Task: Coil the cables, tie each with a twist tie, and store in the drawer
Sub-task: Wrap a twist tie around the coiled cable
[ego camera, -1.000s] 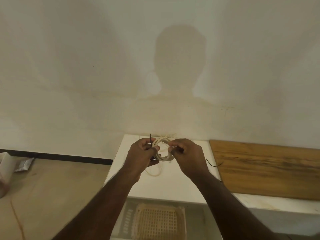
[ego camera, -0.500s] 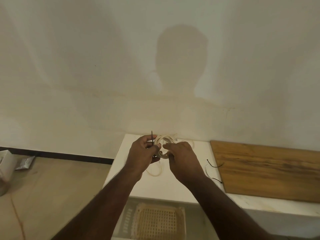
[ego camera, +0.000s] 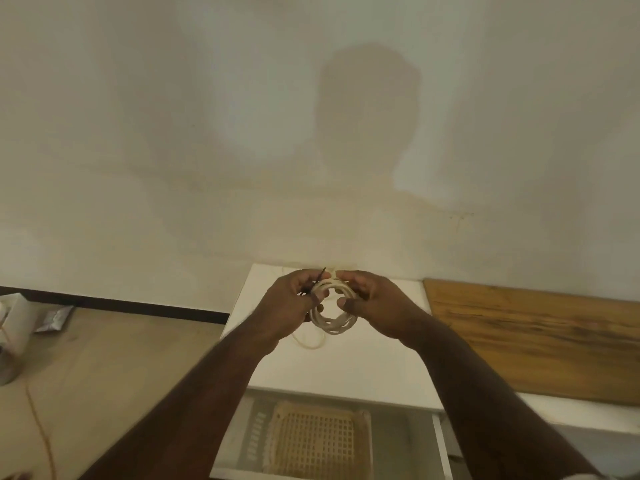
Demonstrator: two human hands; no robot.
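A white tabletop (ego camera: 332, 362) fills the lower centre, an open drawer (ego camera: 311, 441) below it. Above it, at frame centre, a coiled cream cable (ego camera: 331, 315) is gripped by the left hand (ego camera: 287, 306) and right hand (ego camera: 372, 304), fingers clamped on opposite sides. A dark twist tie (ego camera: 319, 279) is pinched at the left. The coil is judged light and springy, best held across all loops.

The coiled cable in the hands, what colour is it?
Cream-white, seen in the head view: the coiled cable.
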